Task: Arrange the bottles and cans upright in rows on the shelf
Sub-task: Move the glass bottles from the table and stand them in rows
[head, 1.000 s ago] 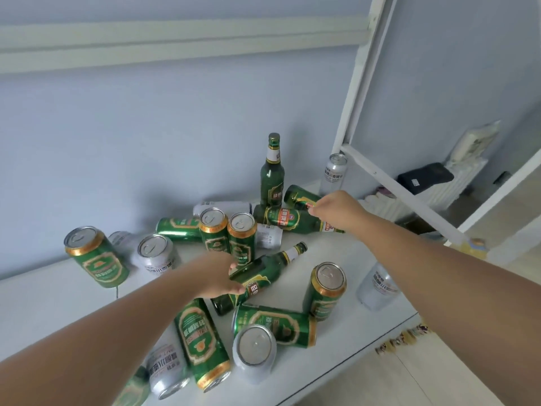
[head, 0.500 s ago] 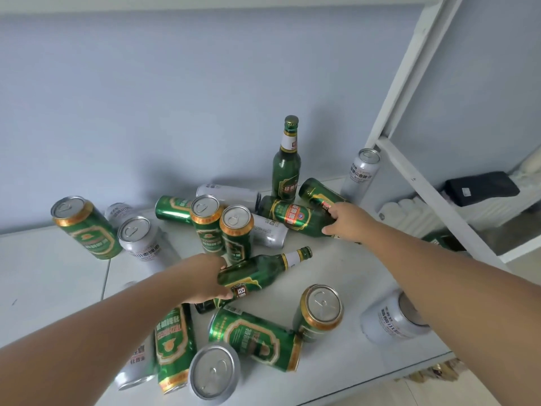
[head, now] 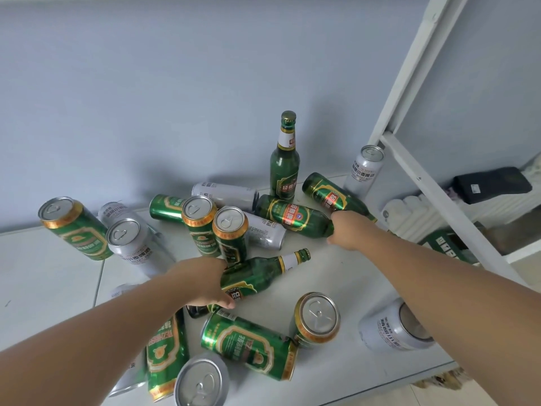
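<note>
left hand (head: 202, 284): fingers curled round the body of a lying green bottle (head: 260, 273) at the middle of the shelf (head: 351, 288), bottle neck toward the right edge. right hand (head: 349, 230): fingers clenched on the neck end of a second lying bottle (head: 292, 218) near the back edge. upright bottle (head: 285, 168) stands just behind it. green can (head: 317, 317) stands near the front edge.

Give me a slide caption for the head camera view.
Left hand grips one fallen bottle, right hand a second bottle, amid scattered cans on a white shelf.
</note>
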{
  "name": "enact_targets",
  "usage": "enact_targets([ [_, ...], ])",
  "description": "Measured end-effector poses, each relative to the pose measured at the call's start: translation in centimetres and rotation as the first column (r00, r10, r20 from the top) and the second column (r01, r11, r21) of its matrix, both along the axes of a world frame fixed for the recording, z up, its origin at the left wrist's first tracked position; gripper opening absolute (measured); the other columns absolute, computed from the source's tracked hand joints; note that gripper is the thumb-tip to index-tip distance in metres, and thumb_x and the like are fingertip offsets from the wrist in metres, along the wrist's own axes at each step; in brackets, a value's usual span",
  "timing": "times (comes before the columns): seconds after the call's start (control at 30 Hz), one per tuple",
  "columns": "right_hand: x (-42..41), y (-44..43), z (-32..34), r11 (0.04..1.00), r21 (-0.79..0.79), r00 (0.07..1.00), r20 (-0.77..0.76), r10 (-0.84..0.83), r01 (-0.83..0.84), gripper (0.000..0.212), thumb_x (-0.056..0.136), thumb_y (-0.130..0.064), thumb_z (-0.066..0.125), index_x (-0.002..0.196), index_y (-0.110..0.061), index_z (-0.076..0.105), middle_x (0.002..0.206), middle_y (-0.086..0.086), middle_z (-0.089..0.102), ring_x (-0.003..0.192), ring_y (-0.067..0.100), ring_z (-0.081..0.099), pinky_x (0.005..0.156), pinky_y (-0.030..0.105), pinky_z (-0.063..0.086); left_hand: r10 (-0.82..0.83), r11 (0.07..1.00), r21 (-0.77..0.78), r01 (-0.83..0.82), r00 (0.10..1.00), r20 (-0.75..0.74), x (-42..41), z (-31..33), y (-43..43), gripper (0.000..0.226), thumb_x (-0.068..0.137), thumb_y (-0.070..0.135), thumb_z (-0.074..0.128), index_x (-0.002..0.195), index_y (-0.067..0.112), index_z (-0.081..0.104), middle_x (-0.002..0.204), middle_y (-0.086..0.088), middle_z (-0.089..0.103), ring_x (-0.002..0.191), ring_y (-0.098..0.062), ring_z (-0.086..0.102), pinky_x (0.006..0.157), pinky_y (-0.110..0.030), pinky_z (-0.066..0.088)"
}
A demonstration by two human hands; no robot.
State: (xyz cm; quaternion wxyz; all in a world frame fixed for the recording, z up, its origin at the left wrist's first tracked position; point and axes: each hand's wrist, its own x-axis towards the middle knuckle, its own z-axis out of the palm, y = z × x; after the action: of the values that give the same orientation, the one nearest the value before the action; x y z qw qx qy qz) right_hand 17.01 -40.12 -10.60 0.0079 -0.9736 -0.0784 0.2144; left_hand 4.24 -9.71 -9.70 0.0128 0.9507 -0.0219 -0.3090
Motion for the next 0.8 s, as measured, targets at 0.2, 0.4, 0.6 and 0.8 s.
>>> enact_targets([
  [0.2,0.5,-0.3,-0.4,0.999,0.033,0.999,-0.043,-0.024,0.025,0.038,0.092,-0.034,0.070,0.116,-0.006,0.060,0.104,0.010,0.066,0.095,0.028,0.065,0.083,0.035,0.054,-0.021,1.000,0.004,0.021,1.000,0.010,0.2,-0.1,-0.4,0.087,0.072,0.074,0.069,0.139,0.022,0.050,0.132,0.001,0.062,0.117,-0.022,0.060,0.096,-0.036,0.051],
  [0.4,0.8,-0.6,-0.5,0.998,0.054,0.996,-0.082,-0.038,0.043,0.040,0.090,-0.036,0.072,0.114,-0.007,0.060,0.102,0.009,0.065,0.095,0.027,0.064,0.084,0.035,0.054,-0.006,0.999,-0.043,0.007,1.000,0.018,0.4,-0.3,-0.3,0.084,0.075,0.068,0.072,0.139,0.018,0.051,0.132,-0.002,0.062,0.117,-0.023,0.059,0.096,-0.034,0.051],
  [0.6,0.3,-1.6,0.2,0.988,0.153,0.996,-0.091,-0.007,0.021,0.034,0.086,-0.042,0.075,0.093,-0.013,0.060,0.088,0.005,0.062,0.078,0.019,0.060,0.062,0.028,0.042,-0.005,0.996,-0.087,0.010,0.998,0.064,-0.1,-0.4,0.2,0.083,0.073,0.068,0.073,0.138,0.020,0.054,0.129,-0.002,0.064,0.115,-0.023,0.061,0.096,-0.036,0.052],
  [0.8,0.2,-2.1,2.6,0.955,0.296,0.999,-0.036,0.003,0.007,0.033,0.083,-0.039,0.079,0.085,-0.010,0.063,0.079,0.004,0.060,0.072,0.019,0.057,0.059,0.028,0.039,0.023,0.989,-0.148,-0.008,0.995,0.096,-0.7,0.2,0.8,0.075,0.072,0.066,0.075,0.130,0.023,0.059,0.120,0.001,0.066,0.107,-0.021,0.062,0.087,-0.031,0.050],
])
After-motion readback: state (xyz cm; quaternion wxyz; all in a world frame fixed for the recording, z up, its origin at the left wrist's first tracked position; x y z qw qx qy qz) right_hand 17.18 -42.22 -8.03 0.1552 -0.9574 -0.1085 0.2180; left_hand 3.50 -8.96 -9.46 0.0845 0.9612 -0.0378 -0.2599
